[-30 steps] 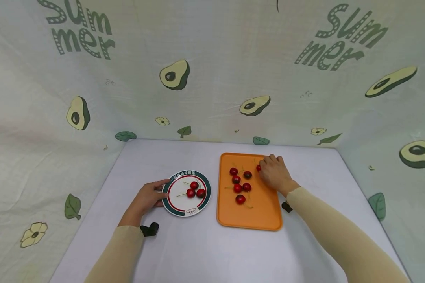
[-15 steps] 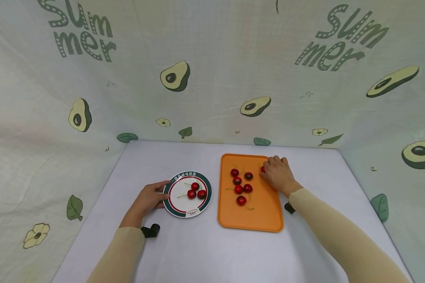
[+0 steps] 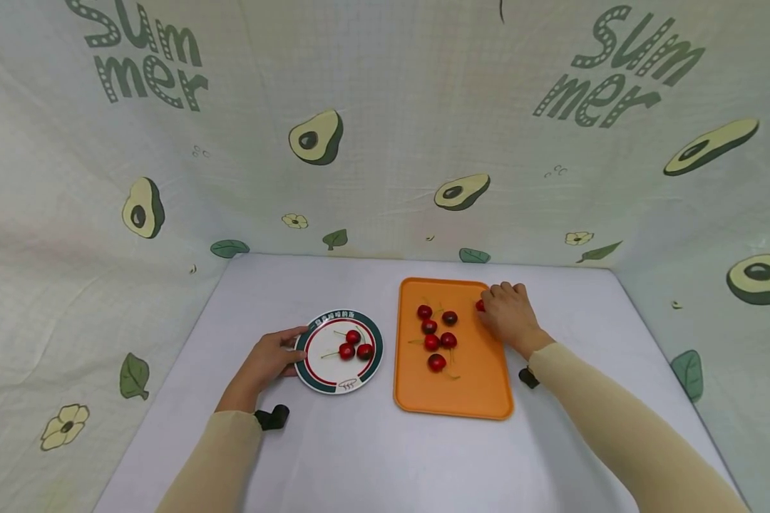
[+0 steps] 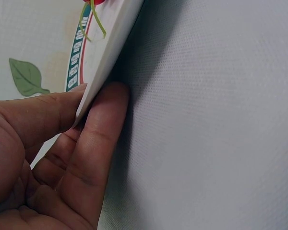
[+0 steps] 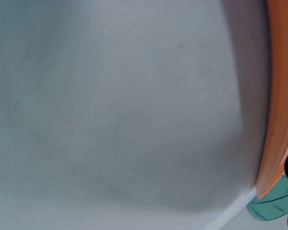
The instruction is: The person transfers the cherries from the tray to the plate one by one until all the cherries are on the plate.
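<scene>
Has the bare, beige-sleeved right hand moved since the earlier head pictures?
Yes, the right hand has shifted slightly rightward, judged against the orange rectangular tray.

In the head view, 1 cherry (image 3: 480, 306) partly out of sight behind the right hand (image 3: 508, 317)

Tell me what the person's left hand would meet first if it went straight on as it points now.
The plate, which the left hand pinches. If the plate were carried along, its edge would likely reach the orange tray next, though height is unclear.
</scene>
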Action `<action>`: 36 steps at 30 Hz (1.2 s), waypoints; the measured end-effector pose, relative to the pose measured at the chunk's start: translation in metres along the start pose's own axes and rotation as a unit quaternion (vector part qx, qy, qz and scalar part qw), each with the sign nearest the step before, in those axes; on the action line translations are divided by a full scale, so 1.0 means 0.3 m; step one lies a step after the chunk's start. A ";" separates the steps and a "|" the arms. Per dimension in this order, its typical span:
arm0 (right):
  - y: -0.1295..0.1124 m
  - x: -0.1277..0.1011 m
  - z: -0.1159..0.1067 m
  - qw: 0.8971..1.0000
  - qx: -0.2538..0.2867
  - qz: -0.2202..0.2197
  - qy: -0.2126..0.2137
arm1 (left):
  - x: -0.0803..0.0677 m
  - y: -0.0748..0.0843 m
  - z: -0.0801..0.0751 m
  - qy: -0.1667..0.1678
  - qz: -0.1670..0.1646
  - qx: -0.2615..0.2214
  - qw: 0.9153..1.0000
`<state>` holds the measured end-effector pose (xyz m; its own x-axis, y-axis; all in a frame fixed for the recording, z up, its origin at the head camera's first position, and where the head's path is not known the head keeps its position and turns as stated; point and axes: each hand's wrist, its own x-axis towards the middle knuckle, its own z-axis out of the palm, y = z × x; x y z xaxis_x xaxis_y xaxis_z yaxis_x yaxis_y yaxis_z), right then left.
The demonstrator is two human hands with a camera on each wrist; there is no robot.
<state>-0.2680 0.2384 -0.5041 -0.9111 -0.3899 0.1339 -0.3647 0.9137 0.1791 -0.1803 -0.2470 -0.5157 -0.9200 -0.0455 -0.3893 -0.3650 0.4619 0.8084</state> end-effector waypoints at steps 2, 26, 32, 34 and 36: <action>-0.018 0.009 -0.006 1.000 0.001 -0.010 0.017 | 0.000 -0.002 -0.002 0.001 0.000 -0.001 1.000; -0.391 0.189 -0.149 0.982 0.002 -0.160 0.100 | 0.014 -0.001 -0.003 0.006 0.003 -0.002 1.000; -0.543 0.231 -0.182 0.975 -0.008 -0.194 0.107 | 0.015 0.002 -0.003 0.009 0.001 -0.003 1.000; -0.594 0.242 -0.189 0.972 -0.014 -0.209 0.111 | 0.015 0.001 -0.004 0.010 0.000 0.000 1.000; -0.644 0.249 -0.193 0.969 -0.019 -0.221 0.112 | 0.016 -0.002 -0.006 0.011 -0.001 0.000 1.000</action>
<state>-0.2545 0.0262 -0.4723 -0.6013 -0.7610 0.2436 -0.6982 0.6486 0.3030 -0.1847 -0.2489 -0.5172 -0.9222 -0.0654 -0.3811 -0.3666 0.4615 0.8079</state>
